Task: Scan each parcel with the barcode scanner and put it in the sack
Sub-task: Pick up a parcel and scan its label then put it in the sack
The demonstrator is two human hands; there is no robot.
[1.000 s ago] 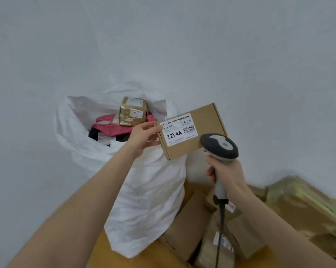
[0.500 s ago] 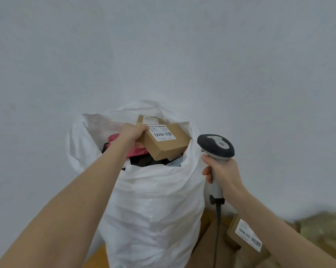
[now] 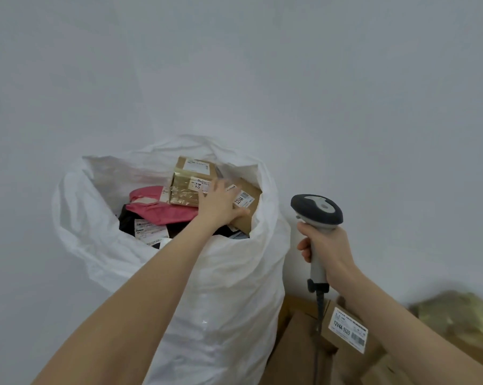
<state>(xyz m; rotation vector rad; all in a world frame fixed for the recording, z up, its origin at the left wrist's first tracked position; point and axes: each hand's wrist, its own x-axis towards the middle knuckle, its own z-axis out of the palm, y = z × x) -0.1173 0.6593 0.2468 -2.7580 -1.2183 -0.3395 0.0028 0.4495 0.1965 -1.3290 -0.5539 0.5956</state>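
The left hand (image 3: 219,202) is inside the mouth of the white sack (image 3: 221,287), lying on the brown cardboard box (image 3: 247,207) with the 12V4A label; its fingers are spread flat over the box top and the thumb lies along the near edge, so this looks more like a loose press than a firm clasp, though the far fingertips are blurred and whether they still pinch the box cannot be told; the box sits tilted against the right wall of the sack, just beside a gold-taped parcel (image 3: 190,183) and above a pink mailer (image 3: 160,207); the right hand (image 3: 325,250) is well apart from the sack, its fingers wrapped tight around the handle of the barcode scanner (image 3: 316,211), head pointing away from the person

The step in hand seems to be settling this parcel in the sack; to do it well, the box should be let down until it rests on the parcels beneath rather than balanced on the rim, since the sack looks nearly full and a tilted box near the edge could slide out or drag the thin wall down; a light push toward the middle would seat it, and the fingers should lift straight up so they do not snag the plastic; the scanner cable (image 3: 319,307) hangs over the waiting boxes, among them a labelled carton (image 3: 348,330) at the lower right, so keeping the scanner raised and steady would spare that pile a knock
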